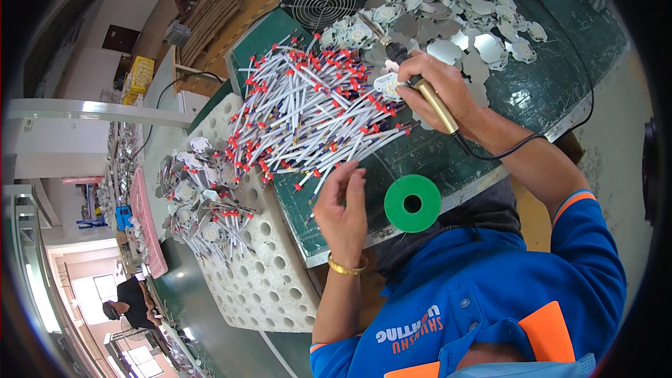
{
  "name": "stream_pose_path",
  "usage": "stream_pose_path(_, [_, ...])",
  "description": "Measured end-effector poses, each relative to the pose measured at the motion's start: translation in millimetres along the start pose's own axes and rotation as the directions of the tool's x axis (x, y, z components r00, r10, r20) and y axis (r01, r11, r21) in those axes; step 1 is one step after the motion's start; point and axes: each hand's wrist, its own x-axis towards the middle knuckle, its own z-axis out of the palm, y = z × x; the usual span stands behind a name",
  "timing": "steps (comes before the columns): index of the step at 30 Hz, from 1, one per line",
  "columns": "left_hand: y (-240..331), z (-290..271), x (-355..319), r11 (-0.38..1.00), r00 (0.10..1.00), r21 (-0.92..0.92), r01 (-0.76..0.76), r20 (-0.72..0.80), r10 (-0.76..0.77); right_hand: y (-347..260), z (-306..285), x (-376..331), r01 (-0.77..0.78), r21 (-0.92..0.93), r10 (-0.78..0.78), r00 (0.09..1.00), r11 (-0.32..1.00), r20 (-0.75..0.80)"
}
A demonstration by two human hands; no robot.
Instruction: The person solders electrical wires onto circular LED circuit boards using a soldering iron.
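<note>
My right hand (451,87) is closed round a soldering iron (437,106) with a gold handle and black collar. Its metal tip points up and left, over the near side of a heap of metal plates. Just below the collar lies a white round LED board (387,87), close to my right fingertips. My left hand (341,210) is raised at the near edge of the wire pile, thumb and fingertips drawn together; whatever they pinch is too small to make out. Beside it is a green solder spool (393,211). White wires with red connectors (301,108) form a large pile.
Silvery plates and LED boards (476,70) cover the bench's far right. A black fan (322,1) stands at the back. On the left, a white perforated board (269,276) bears wired boards (203,199). The iron's black cable (591,91) loops right. A person (133,304) sits far left.
</note>
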Motion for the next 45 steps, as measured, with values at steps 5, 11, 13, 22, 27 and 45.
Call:
stream_pose_path(5, [-7.5,-39.0,-18.4,0.922,0.974,0.388,-0.015,-0.204,0.102,3.7,2.6,-1.8,0.006,0.01,-0.006,0.999,1.0,0.039])
stream_pose_path(11, [-24.3,-60.0,-21.6,0.717,0.95,0.689,-0.111,-0.137,0.279,2.8,6.4,-2.3,0.018,-0.035,-0.018,1.0,0.999,-0.006])
stream_pose_path(13, [-25.8,-63.8,-21.0,0.679,0.949,0.721,-0.14,-0.099,0.3,-1.1,9.1,0.6,0.053,-0.036,-0.053,0.999,0.998,-0.009])
stream_pose_path(22, [11.5,-72.4,-24.0,0.88,0.998,0.472,-0.042,0.062,0.014,-3.8,7.3,-3.0,-0.054,-0.012,0.053,0.998,0.998,-0.043])
stream_pose_path(27, [-3.7,-36.9,-4.2,0.765,0.941,0.55,-0.336,0.165,0.295,-9.8,13.8,-6.3,-0.105,0.057,0.102,0.993,0.993,0.052])
stream_pose_path(45, [10.0,8.4,30.6,0.918,0.99,-0.395,-0.022,0.119,0.074,-49.7,13.5,12.1,-0.316,0.311,0.205,0.917,0.896,0.343])
